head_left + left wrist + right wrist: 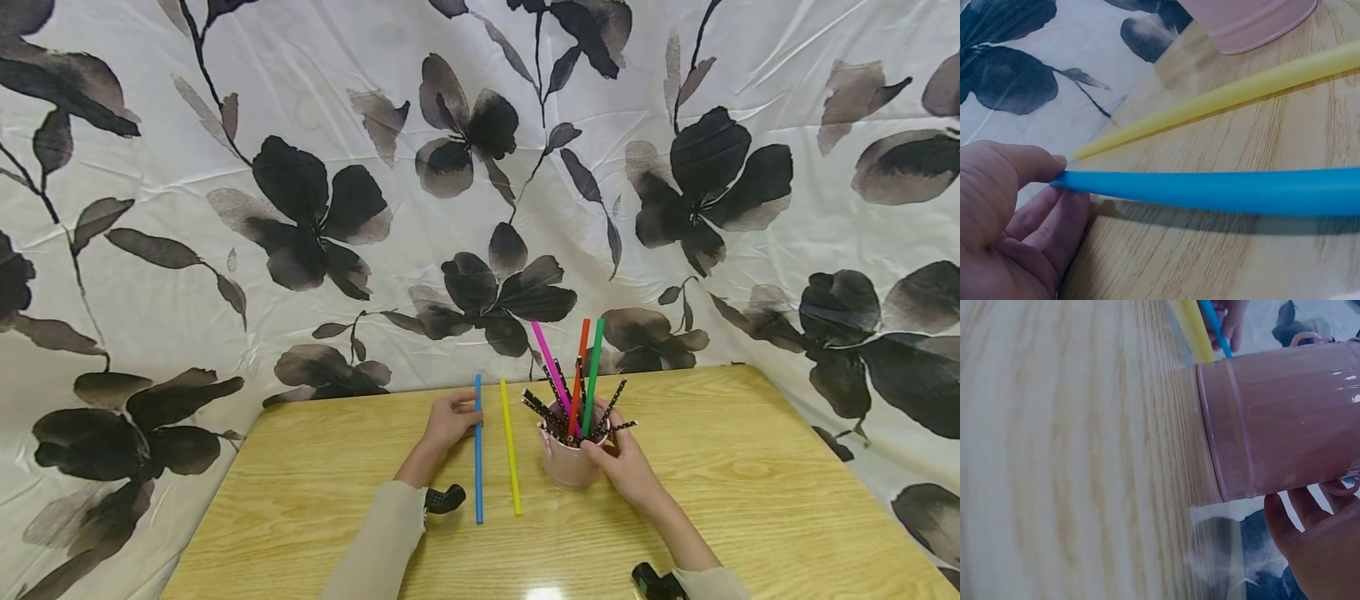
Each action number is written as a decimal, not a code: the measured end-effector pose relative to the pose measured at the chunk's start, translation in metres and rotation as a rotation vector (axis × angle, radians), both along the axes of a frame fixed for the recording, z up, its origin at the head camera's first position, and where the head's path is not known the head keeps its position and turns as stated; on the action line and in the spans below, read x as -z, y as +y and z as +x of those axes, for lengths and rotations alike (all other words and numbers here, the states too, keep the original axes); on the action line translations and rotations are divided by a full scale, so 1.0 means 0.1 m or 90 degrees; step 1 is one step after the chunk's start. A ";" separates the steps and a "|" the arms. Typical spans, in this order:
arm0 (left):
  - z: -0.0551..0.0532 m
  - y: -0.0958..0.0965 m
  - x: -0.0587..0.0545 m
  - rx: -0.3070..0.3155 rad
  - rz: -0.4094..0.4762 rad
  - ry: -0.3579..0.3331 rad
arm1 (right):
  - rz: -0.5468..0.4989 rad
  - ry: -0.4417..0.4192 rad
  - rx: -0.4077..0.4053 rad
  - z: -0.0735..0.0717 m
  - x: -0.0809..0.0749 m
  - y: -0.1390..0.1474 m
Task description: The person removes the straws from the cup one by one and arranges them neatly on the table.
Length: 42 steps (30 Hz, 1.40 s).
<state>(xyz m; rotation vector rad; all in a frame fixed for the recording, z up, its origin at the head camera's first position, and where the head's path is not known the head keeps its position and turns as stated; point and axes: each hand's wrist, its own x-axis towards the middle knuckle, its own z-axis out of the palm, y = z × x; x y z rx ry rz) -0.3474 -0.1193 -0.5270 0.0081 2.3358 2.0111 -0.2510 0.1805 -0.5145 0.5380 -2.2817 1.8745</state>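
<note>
My left hand (pixel 450 421) pinches the far end of a blue straw (pixel 478 479) between thumb and fingers. In the left wrist view, that straw (pixel 1222 190) runs along just over the wooden table. A yellow straw (pixel 511 454) lies beside it, between the blue one and a small pink bucket (pixel 568 467). The bucket stands upright, and my right hand (pixel 630 471) grips its right side near the rim, thumb in front. Pink, red and green straws (pixel 593 375) rise from the bucket among several shorter black dotted straws (pixel 611 400).
The wooden table (pixel 300 483) ends at the back against a white cloth (pixel 337 108) printed with dark flowers. A black wrist camera (pixel 446 499) sits by my left sleeve, and another (pixel 654 581) near my right cuff.
</note>
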 end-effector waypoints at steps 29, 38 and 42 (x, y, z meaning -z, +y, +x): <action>-0.04 0.02 -0.04 -0.006 -0.198 0.041 | -0.004 0.003 -0.002 0.00 -0.01 -0.01; -0.13 -0.02 0.01 0.018 -0.199 0.012 | -0.004 0.012 -0.008 -0.01 0.02 0.00; -0.12 -0.01 -0.01 0.020 -0.188 0.001 | -0.012 0.010 -0.011 -0.01 0.02 0.00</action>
